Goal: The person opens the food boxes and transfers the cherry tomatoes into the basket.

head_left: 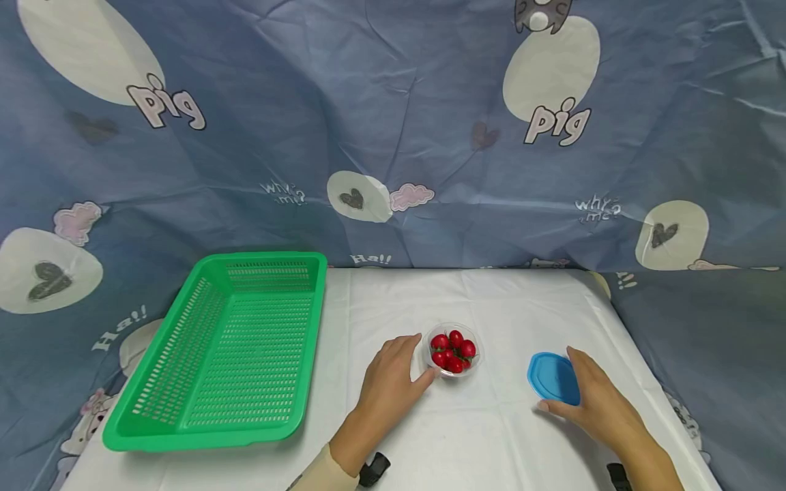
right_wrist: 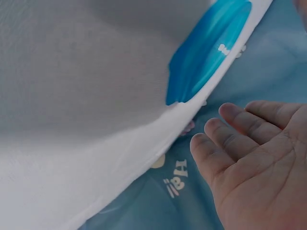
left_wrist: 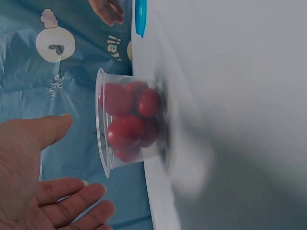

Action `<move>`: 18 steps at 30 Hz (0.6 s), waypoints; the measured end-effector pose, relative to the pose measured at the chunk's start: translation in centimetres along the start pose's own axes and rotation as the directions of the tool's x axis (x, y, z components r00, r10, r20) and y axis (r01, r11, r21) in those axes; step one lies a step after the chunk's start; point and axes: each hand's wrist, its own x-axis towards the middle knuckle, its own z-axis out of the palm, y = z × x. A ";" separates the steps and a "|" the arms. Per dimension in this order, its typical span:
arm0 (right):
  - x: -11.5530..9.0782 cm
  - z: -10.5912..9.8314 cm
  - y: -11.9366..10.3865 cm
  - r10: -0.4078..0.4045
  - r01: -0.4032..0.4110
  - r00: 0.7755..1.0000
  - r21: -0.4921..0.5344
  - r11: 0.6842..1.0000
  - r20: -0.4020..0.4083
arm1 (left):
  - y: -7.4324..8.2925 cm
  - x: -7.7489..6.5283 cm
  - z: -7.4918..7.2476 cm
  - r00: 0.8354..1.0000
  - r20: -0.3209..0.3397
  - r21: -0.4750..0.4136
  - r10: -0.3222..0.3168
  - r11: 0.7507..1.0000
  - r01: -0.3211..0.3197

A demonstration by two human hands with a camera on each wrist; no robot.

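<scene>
I see a clear plastic cup (head_left: pixel 454 351) of red cherry tomatoes (head_left: pixel 453 350) mid-bench, my left hand (head_left: pixel 389 382) relaxed beside it. My right hand (head_left: pixel 594 397) lies flat touching the blue lid (head_left: pixel 551 377) near the bench's right edge. A green basket (head_left: pixel 224 351) sits left.

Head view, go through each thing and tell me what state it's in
Cup: upright, uncovered, holding red tomatoes.
Lid: off, flat on the table.
Basket: upright, nothing inside.
Left hand: open, beside the cup.
Right hand: open, at the lid.
</scene>
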 end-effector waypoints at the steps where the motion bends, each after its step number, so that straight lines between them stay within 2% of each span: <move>1: 0.0 -0.1 -0.1 0.002 -0.002 1.000 0.002 1.000 0.002 | 0.1 0.2 0.1 1.000 -0.004 -0.006 0.010 1.000 -0.010; 6: -0.2 -0.6 -0.9 0.000 0.000 1.000 0.011 1.000 0.006 | 0.9 1.4 1.0 0.998 -0.013 -0.035 0.057 0.998 -0.057; 12: 0.2 0.1 -2.4 -0.057 0.057 0.998 0.059 0.997 -0.008 | 2.0 2.5 2.3 0.994 -0.018 -0.048 0.104 0.993 -0.105; 18: 1.5 1.2 -4.2 -0.115 0.115 0.993 0.084 0.990 -0.007 | 2.9 3.2 3.2 0.991 -0.035 -0.008 0.133 0.991 -0.133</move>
